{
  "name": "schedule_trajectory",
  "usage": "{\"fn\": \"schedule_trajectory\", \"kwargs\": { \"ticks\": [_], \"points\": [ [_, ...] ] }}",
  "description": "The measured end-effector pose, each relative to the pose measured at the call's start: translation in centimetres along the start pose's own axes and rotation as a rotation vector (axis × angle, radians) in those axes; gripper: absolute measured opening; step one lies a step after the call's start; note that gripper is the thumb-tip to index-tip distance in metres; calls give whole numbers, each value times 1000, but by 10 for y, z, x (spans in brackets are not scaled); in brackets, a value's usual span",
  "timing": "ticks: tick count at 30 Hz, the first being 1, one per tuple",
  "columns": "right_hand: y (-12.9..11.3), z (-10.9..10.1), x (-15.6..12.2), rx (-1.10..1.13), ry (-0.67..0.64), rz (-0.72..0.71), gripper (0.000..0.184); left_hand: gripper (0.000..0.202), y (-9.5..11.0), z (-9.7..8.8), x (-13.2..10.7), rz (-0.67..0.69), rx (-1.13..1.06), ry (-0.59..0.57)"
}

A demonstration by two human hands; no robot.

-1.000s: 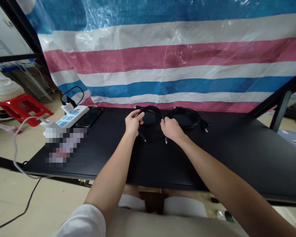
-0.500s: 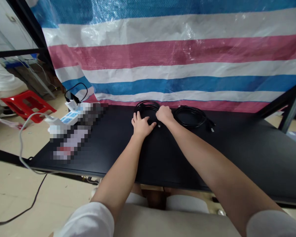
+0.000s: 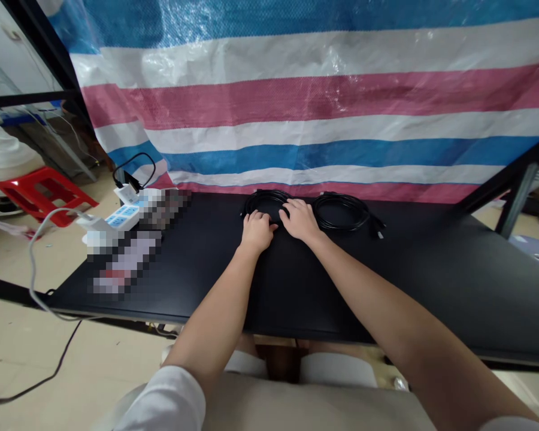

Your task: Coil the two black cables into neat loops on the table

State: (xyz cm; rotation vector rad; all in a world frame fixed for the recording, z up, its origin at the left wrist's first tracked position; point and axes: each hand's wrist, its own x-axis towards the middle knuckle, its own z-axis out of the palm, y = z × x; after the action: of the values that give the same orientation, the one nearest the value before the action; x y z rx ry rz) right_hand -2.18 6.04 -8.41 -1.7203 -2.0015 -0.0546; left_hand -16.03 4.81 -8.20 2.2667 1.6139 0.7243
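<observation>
A coiled black cable (image 3: pixel 266 194) lies on the black table near its back edge. My left hand (image 3: pixel 257 232) rests on the coil's near left side, fingers lightly bent over it and thumb out to the right. On the coil's right side lies my right hand (image 3: pixel 302 221), its fingers apart and palm down. Part of this coil is hidden beneath my hands. A second coiled black cable (image 3: pixel 344 226) lies just right of my right hand, with its connector end (image 3: pixel 379 233) pointing toward the near right.
A white power strip (image 3: pixel 124 216) with plugged-in adapters stands at the table's (image 3: pixel 197 263) left end, beside a blurred-out patch. A striped plastic sheet (image 3: pixel 296 102) hangs behind the table. A red stool (image 3: pixel 45 194) with a seated person is beyond the left side.
My right hand has opened from a closed grip and spread over the coil. My left hand has drawn slightly nearer, its fingers less spread. The coil's loose end no longer shows between my hands.
</observation>
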Motion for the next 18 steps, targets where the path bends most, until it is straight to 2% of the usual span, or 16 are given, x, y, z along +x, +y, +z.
{"fn": "schedule_trajectory", "kwargs": {
  "ticks": [4, 8, 13, 15, 18],
  "points": [
    [13, -10, -14, 43, 107, 23, 28, 16, 3, -3, -1, 15, -8, 3],
    [34, -22, -30, 42, 263, 114, 24, 22, 5, -3, -3, 28, -32, 13],
    [63, -26, -44, 5, 452, 256, 20, 35, 7, -3, -8, 59, -41, -16],
    [71, -27, -46, 0, 511, 328, 20, 42, 12, -6, -10, 90, -46, 16],
    [77, -29, -46, 23, 551, 440, 21, 42, 29, -17, -13, 207, -120, 140]
  ]
}}
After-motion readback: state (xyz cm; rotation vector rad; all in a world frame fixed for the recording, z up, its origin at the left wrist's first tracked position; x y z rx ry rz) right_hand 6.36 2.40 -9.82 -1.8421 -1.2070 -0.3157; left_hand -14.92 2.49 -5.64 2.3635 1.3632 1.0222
